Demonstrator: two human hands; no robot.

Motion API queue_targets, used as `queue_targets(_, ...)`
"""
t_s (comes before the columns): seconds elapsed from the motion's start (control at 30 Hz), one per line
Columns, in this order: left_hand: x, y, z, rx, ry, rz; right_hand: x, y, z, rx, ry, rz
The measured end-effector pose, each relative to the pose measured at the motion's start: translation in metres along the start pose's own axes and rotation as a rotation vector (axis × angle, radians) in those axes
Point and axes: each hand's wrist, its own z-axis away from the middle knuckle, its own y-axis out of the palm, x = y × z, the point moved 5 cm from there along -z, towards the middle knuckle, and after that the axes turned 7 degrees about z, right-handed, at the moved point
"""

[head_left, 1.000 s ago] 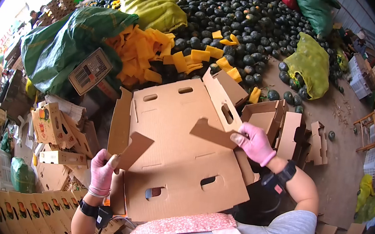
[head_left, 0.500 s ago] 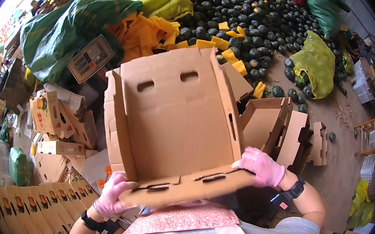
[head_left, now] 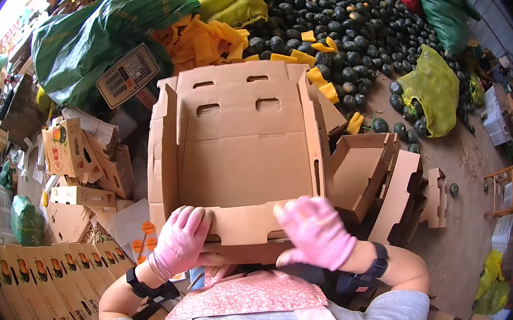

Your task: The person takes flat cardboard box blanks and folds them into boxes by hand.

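A brown cardboard box [head_left: 243, 165], part folded, lies in front of my body with its far flap leaning away. My left hand [head_left: 183, 240], in a pink glove, is closed on the left part of the near wall [head_left: 243, 225], fingers over the top edge and thumb on the outer face. At the right part of that wall, my right hand [head_left: 321, 234], also pink-gloved, has its fingers stretched out and thumb apart. Whether its fingertips press on the cardboard is hard to tell. Hand slots show in the far flap.
Flattened printed cartons [head_left: 34, 280] stand in a row at lower left. Beside the box on the right are folded trays [head_left: 356, 171]. Beyond lie a heap of dark green squashes [head_left: 353, 29], yellow foam pieces [head_left: 200, 43], a scale display [head_left: 128, 76] and a green sack [head_left: 86, 46].
The near wall has swung upright from its outward slant. My left hand moved right and up along it; my right hand moved left, off the corner. The far flap has tilted back.
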Motion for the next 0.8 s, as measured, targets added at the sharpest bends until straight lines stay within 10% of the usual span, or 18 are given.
queue_targets(0.17,-0.007,0.042,0.018,0.723,0.098,0.236,0.017,0.068,-0.003,0.755,-0.254,-0.330)
queue_targets(0.3,-0.018,0.041,0.032,0.936,0.181,0.396,0.033,0.070,0.026,0.841,-0.352,-0.537)
queue_targets(0.37,-0.009,0.021,0.022,0.739,0.250,0.917,0.022,0.057,0.021,0.766,-0.510,-0.740)
queue_targets(0.5,0.072,-0.030,-0.008,-0.399,-0.302,0.575,-0.079,-0.007,-0.009,-0.074,0.492,-0.260)
queue_targets(0.57,0.114,-0.009,-0.004,-0.614,-0.574,0.696,-0.111,0.002,0.000,-0.099,0.831,-0.166)
queue_targets(0.63,0.136,0.013,-0.011,-0.431,-0.281,0.649,-0.126,0.053,-0.003,-0.269,0.632,-1.056)
queue_targets(0.8,0.125,0.030,-0.022,-0.050,-0.195,0.753,-0.106,0.063,0.006,-0.337,0.414,-1.190)
